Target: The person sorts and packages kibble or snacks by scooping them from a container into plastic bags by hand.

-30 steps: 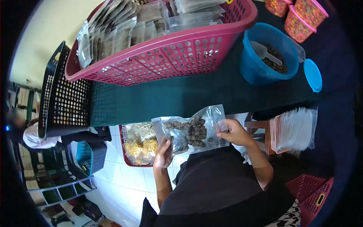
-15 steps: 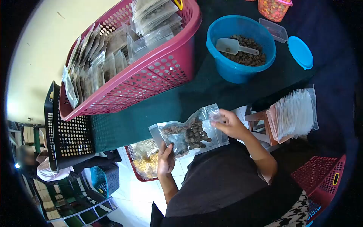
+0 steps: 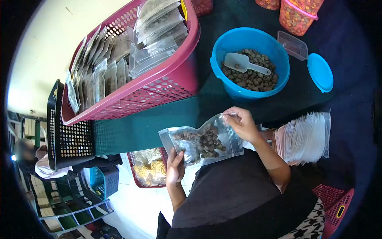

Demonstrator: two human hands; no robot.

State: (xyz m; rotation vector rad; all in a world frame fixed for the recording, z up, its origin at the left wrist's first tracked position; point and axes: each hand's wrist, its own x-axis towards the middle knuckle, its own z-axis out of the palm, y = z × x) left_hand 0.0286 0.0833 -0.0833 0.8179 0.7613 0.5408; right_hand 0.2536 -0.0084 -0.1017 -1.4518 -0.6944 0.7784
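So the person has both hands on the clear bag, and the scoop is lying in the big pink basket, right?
Not quite: the scoop is lying in the blue bucket, on top of the brown pieces, as the head view shows. The left hand and right hand are indeed both on the clear bag.

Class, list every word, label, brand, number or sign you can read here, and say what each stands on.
None: no text can be read.
The held clear bag, the blue bucket and the blue lid show no lettering.
Any print on the packets in the pink basket is too small or blurred.
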